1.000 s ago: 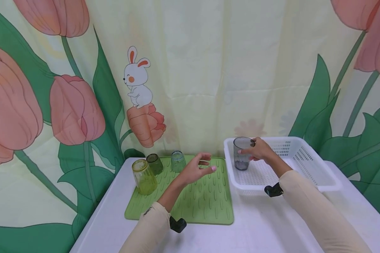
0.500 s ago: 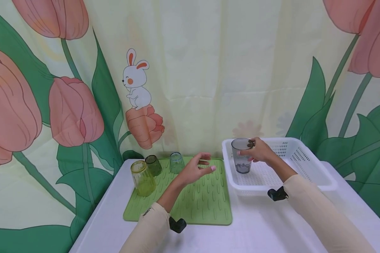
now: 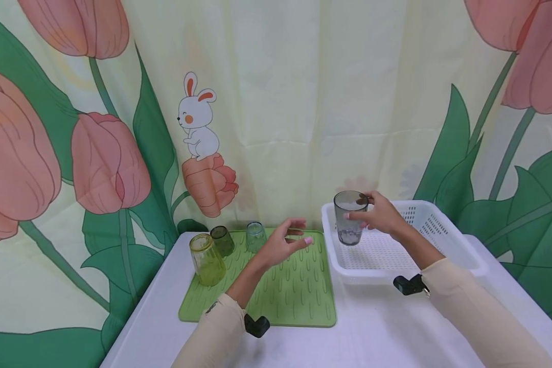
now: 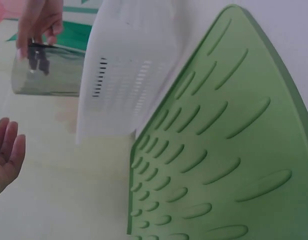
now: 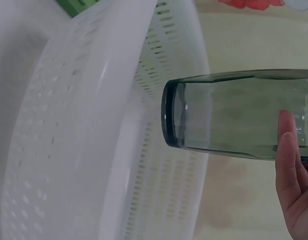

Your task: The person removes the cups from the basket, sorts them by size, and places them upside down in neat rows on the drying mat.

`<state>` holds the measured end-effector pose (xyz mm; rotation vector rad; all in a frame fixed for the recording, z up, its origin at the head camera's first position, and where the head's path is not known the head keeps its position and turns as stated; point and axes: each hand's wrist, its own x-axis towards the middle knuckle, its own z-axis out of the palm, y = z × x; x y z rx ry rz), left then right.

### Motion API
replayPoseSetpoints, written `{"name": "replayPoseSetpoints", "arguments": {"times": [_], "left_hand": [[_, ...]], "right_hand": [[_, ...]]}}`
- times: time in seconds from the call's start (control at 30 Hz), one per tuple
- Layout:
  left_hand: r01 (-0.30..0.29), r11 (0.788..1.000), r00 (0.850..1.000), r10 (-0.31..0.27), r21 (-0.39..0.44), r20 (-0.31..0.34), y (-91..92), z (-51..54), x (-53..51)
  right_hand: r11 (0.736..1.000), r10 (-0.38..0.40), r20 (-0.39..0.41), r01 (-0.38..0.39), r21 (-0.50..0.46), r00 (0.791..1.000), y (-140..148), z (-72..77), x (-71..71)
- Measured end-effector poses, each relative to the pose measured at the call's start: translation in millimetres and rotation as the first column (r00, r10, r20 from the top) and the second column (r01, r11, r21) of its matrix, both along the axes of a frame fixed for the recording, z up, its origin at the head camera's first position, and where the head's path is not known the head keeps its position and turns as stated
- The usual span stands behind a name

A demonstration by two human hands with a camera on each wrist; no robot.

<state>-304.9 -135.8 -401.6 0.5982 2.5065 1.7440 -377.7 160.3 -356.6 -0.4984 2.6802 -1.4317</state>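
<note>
A tall smoky-grey drinking glass (image 3: 348, 225) is upright over the left part of a white plastic basket (image 3: 345, 276). My right hand (image 3: 379, 217) grips it near the rim. In the right wrist view the base of the glass (image 5: 234, 115) shows above the basket's floor. My left hand (image 3: 282, 245) hovers over the green drying mat (image 3: 299, 296), fingers loosely bent, holding nothing. Toward the mat's back left stand a yellow glass (image 3: 208, 260), a dark green glass (image 3: 223, 241) and a light blue-green glass (image 3: 256, 237).
The basket has slotted walls and stands right of the mat on a white table (image 3: 368, 327). A curtain (image 3: 280, 102) printed with tulips and a rabbit hangs close behind. Black wrist cameras sit on both sleeves.
My right hand has lifted the grey glass a little within the basket area, after a slight shift left and down. My left hand has stayed nearly in place. The head view has shifted slightly.
</note>
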Motion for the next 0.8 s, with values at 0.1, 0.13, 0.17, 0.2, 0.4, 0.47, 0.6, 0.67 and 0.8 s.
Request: {"name": "replayPoseSetpoints", "arguments": {"times": [0.1, 0.13, 0.17, 0.2, 0.4, 0.47, 0.6, 0.67, 0.8], "left_hand": [[0.006, 1.0, 1.0, -0.006, 0.005, -0.028, -0.9, 2.4, 0.8], [0.009, 1.0, 0.999, -0.009, 0.006, -0.037, -1.2, 3.3, 1.0], [0.013, 1.0, 0.999, -0.012, 0.009, -0.048, -1.4, 4.6, 1.5], [0.015, 1.0, 0.998, -0.014, 0.014, -0.056, -1.8, 5.4, 1.7], [0.021, 0.999, 0.997, -0.019, 0.034, -0.074, -3.2, 13.3, 5.5], [0.026, 0.999, 0.996, -0.023, 0.031, -0.082, -2.9, 16.2, 7.0], [0.043, 0.998, 0.994, -0.039, 0.036, -0.101, -1.3, 20.5, 9.8], [0.053, 0.998, 0.993, -0.049, 0.037, -0.108, 0.0, 22.4, 11.2], [0.074, 0.997, 0.99, -0.07, 0.033, -0.124, 2.5, 26.3, 14.5]], "right_hand": [[1.0, 0.004, -0.027, -0.005, -0.024, 1.0, -0.6, 7.0, 5.4], [1.0, 0.006, -0.035, -0.007, -0.029, 0.999, -0.8, 9.3, 7.5], [0.999, 0.009, -0.041, -0.01, -0.033, 0.999, -1.2, 11.8, 9.8], [0.999, 0.011, -0.048, -0.012, -0.033, 0.999, -1.8, 14.0, 12.4], [0.998, 0.05, -0.084, -0.054, -0.041, 0.995, -8.6, 25.2, 33.1], [0.996, 0.068, -0.088, -0.073, -0.053, 0.994, -11.6, 27.2, 40.6], [0.989, 0.112, -0.095, -0.12, -0.088, 0.989, -17.8, 28.0, 54.0], [0.984, 0.132, -0.095, -0.142, -0.105, 0.987, -20.8, 27.4, 59.4], [0.978, 0.157, -0.082, -0.167, -0.124, 0.984, -24.9, 26.0, 68.4]]}}
